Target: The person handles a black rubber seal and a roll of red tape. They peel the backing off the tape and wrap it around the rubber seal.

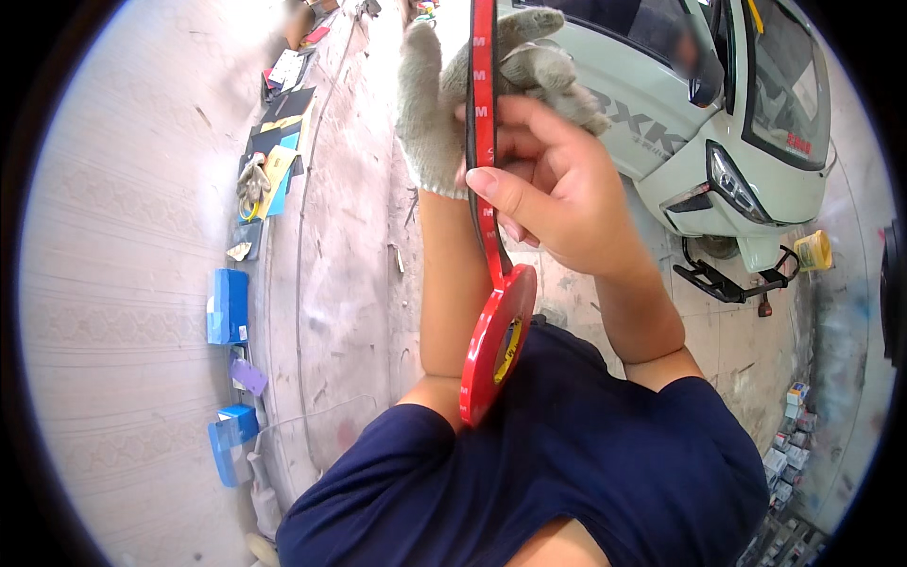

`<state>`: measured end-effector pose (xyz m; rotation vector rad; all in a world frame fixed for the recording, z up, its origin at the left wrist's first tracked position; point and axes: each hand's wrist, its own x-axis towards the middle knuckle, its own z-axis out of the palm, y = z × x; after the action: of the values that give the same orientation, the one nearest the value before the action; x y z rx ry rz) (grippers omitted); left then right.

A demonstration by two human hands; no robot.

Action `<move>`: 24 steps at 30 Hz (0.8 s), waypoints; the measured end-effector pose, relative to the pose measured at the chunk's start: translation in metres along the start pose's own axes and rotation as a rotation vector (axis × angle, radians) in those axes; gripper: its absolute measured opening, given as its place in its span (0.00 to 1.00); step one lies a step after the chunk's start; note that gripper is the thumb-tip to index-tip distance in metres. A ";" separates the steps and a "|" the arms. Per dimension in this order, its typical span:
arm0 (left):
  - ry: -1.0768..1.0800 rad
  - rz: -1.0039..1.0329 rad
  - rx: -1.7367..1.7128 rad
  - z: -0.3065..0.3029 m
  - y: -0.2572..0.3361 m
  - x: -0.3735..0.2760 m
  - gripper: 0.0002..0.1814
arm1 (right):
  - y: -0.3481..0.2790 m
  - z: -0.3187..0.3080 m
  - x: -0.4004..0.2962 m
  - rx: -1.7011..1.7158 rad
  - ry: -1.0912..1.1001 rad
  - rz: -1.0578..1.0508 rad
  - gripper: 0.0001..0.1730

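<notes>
A knitted pale glove covers my left hand [439,106], its thumb and fingers spread behind a long black strip with red-lined tape [482,92]. The strip runs upright across the palm and out of the top of view. Bare, my right hand [567,184] has its thumb on the strip at the glove's cuff; the fingertips behind it are partly hidden. Below, the red liner leads to a roll of red-lined double-sided tape [489,347], which hangs on edge in front of my dark shirt, its yellow-printed core partly visible.
A white vehicle [765,191] stands at the right, with a black metal frame [737,283] and a yellow bucket [813,251] by its front. Along the left lie blue boxes [230,305], another glove [253,181] and cardboard pieces [282,166]. Small boxes [779,461] are piled lower right.
</notes>
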<state>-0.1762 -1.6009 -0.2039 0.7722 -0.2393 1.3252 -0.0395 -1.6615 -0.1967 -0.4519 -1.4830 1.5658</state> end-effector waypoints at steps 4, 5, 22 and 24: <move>-0.035 0.030 -0.002 0.001 -0.002 -0.002 0.17 | -0.013 0.003 0.002 -0.034 0.002 -0.053 0.22; -0.047 0.038 -0.003 0.001 -0.004 -0.002 0.16 | -0.016 0.004 0.002 -0.058 0.001 -0.064 0.22; -0.330 0.078 -0.048 -0.007 -0.002 0.006 0.21 | 0.047 -0.021 -0.033 -0.311 0.034 -0.026 0.12; -0.290 0.056 0.005 -0.008 -0.003 0.006 0.23 | 0.042 -0.012 -0.030 -0.371 0.046 -0.114 0.12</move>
<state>-0.1738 -1.5911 -0.2075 0.9678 -0.4910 1.2644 -0.0296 -1.6723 -0.2477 -0.5994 -1.7371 1.1857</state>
